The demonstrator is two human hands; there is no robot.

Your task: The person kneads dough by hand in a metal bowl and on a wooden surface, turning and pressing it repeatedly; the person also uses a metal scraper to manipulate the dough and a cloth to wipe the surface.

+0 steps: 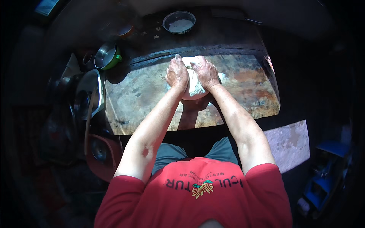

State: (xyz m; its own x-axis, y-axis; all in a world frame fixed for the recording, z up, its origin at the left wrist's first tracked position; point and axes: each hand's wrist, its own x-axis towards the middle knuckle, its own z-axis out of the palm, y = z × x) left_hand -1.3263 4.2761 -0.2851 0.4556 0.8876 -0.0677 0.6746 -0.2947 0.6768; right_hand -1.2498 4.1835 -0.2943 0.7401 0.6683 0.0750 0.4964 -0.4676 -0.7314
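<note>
Dough (195, 86), one lump, sits near the middle of the table (247, 87). Two hands flank it: left hand (177, 74) along its left side, right hand (207, 73) over its right and upper part. Each grip curls closed against the lump, some fingertips hidden; opposed placing probably stops it sliding or spreading. Both arms reach nearly straight, likely letting body weight bear down. Also counted: one bowl (179, 16) beyond, one green cup (113, 63) at left, both clear of the hands, perhaps for elbow room.
</note>
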